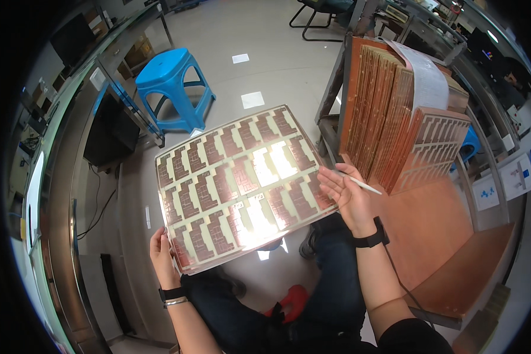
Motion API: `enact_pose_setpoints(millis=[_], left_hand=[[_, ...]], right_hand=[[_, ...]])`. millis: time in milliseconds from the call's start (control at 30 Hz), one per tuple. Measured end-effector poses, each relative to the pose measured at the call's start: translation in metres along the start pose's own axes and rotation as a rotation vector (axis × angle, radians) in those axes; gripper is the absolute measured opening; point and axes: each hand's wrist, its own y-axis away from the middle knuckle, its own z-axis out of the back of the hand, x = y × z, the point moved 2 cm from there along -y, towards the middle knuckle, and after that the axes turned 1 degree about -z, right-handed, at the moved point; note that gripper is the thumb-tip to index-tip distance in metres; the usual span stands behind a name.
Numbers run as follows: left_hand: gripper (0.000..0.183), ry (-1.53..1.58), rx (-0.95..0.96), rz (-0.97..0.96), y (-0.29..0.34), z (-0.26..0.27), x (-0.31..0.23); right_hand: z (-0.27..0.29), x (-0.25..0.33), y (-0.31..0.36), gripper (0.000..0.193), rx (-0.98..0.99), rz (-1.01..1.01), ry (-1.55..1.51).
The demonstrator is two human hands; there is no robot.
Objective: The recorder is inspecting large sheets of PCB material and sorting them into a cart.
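A copper-patterned circuit board panel (218, 180) lies tilted across the space over my lap, with rows of dark copper shapes on a pale base and bright glare on part of it. There seem to be more thin edges under it, perhaps a stack. My left hand (163, 255) is closed on its lower left edge. At the right edge my right hand (347, 192) is turned palm up, fingers fairly straight against the panel. A slim white pen (364, 185) is tucked in that hand, its tip pointing right.
To my right, an orange-brown rack (436, 227) holds many upright panels (374, 112) with paper (428, 76) over them. A blue plastic stool (174, 82) stands ahead on the left. Workbenches line the left side, with a black monitor (74, 38). A chair (321, 15) is farther off.
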Motion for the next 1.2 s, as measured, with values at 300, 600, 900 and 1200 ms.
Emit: enact_pose_setpoints(millis=[300, 600, 900, 1200], left_hand=[[0.032, -0.022, -0.026, 0.082, 0.004, -0.012, -0.003], [0.024, -0.416, -0.041, -0.113, 0.005, -0.004, -0.002], [0.031, 0.047, -0.136, -0.17, 0.052, -0.021, -0.061], [0.029, 0.363, -0.049, -0.139, 0.099, 0.024, -0.065]], right_hand=[[-0.003, -0.019, 0.0, 0.02, -0.169, 0.29, 1.03], [-0.015, -0.039, 0.009, 0.025, 0.002, 0.511, 1.521], [0.019, -0.04, -0.009, 0.029, -0.13, 0.297, 1.025], [0.027, 0.034, 0.031, 0.037, 0.002, 0.057, 0.316]])
